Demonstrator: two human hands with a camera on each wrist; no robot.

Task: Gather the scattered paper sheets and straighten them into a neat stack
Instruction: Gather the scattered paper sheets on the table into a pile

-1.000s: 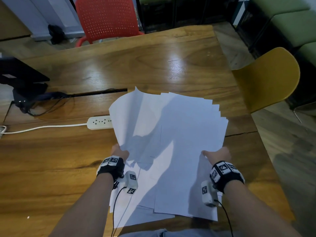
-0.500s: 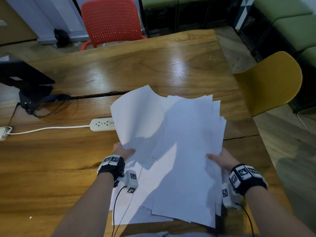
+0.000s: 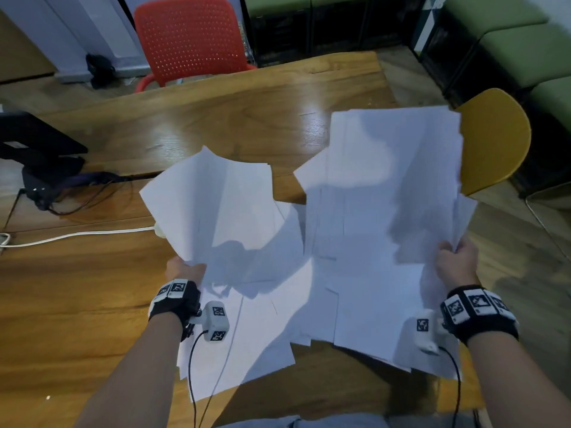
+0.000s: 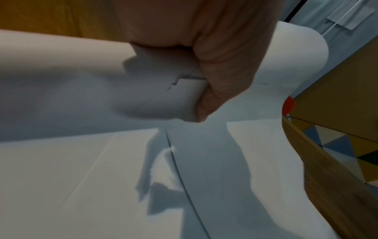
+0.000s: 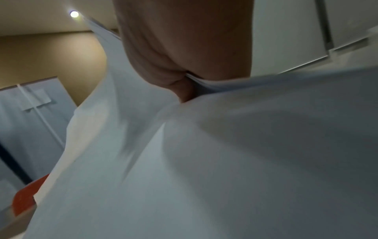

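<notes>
A: How far along am I with the paper?

B: About midway, I'd judge. My right hand (image 3: 456,264) is clamped on the right edge of the bigger bundle of sheets (image 3: 389,217), thumb over and fingers under, and that bundle stands lifted and tilted off the wooden table (image 3: 77,304)

A: And the other side?

B: My left hand (image 3: 184,268) pinches the near corner of a smaller fan of sheets (image 3: 216,211), raised up and away from the grip. The left wrist view shows the thumb (image 4: 220,77) pressed down on several overlapping edges

A: So what's left?

B: More loose sheets (image 3: 247,335) lie flat below and between my two grips, so they aren't gathered yet. Both held bundles are splayed, corners stepping out past one another. I judge I must merge the two, pick up the rest, then square the edges
</notes>
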